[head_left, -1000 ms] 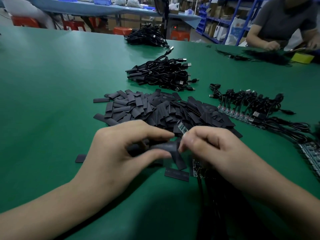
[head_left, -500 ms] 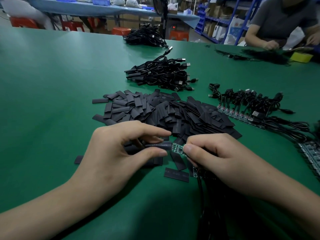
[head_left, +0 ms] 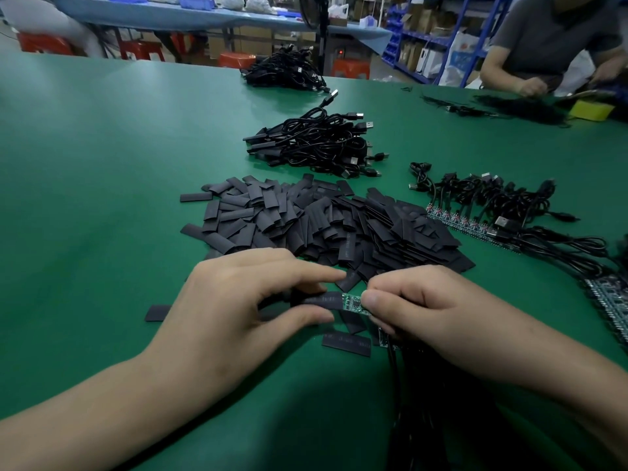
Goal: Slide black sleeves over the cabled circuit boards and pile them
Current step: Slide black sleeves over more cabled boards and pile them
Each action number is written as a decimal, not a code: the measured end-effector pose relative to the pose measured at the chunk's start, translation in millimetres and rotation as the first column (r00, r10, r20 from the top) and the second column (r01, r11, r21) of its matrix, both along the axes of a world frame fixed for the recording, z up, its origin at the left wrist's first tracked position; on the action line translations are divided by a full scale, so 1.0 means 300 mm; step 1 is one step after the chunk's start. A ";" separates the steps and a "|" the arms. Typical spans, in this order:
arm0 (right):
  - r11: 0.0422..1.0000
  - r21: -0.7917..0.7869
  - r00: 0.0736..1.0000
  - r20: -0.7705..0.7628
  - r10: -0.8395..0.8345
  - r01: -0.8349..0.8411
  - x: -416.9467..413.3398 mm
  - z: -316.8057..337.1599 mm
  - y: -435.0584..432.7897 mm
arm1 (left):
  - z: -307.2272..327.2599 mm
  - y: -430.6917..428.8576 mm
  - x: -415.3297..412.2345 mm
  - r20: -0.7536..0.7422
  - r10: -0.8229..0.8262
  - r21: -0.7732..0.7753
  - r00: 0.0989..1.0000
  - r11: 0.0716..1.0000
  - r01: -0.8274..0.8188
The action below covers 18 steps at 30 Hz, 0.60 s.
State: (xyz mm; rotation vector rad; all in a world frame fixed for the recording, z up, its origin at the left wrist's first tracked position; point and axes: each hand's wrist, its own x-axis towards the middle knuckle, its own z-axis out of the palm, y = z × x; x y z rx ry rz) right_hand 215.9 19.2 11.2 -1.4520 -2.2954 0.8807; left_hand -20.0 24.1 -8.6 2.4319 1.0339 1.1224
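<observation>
The left end of the black sleeve [head_left: 321, 298] is covered by the left hand [head_left: 238, 300], by which it is pinched between thumb and forefinger just above the green table [head_left: 85, 198]. A short green stretch of the circuit board [head_left: 353, 304] is seen between the two hands; its left end is taken into the mouth of the sleeve, though how far cannot be told, and its right end is hidden under the fingertips of the right hand [head_left: 424, 307], by which it is pinched. The board's cable is concealed by that hand, and the dark bundle of cables [head_left: 418, 402] below the wrist is lost in shadow and cut off by the lower edge. Just behind the hands a heap of loose sleeves [head_left: 323, 226] is spread, its near edge masked by the knuckles. A single sleeve [head_left: 346, 343] is seen on the table below the hands and another [head_left: 158, 313] to the left. Farther back a pile of black cables [head_left: 316, 141] is heaped. To the right a row of cabled boards [head_left: 475, 212] is laid out, and a further strip of boards [head_left: 608, 300] is cut by the right edge. A second person [head_left: 550, 39] is seen only in part at the far corner.
</observation>
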 end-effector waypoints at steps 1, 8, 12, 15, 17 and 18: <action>0.999 0.033 1.000 0.013 0.008 -0.009 -0.003 -0.002 -0.004 | -0.001 0.000 0.000 0.014 0.006 -0.020 1.000 1.000 -0.006; 0.998 0.048 0.999 0.010 0.033 -0.033 -0.017 -0.004 -0.018 | -0.001 -0.007 0.014 -0.024 -0.095 -0.011 0.995 0.995 0.094; 0.996 0.089 0.996 -0.091 0.009 -0.001 -0.034 -0.013 -0.028 | -0.001 -0.009 0.016 0.054 -0.065 -0.059 0.996 0.996 0.068; 0.987 0.134 0.954 -0.296 -0.044 0.087 -0.029 -0.007 -0.029 | 0.002 -0.005 0.017 0.207 0.019 -0.176 0.978 0.984 0.018; 0.967 0.224 0.936 -0.351 -0.032 0.117 -0.026 0.001 -0.033 | -0.002 -0.003 0.016 0.318 0.064 -0.276 0.946 0.961 0.027; 0.953 0.276 0.937 -0.349 -0.022 0.125 -0.027 0.003 -0.035 | -0.005 -0.001 0.014 0.355 0.082 -0.321 0.931 0.946 0.040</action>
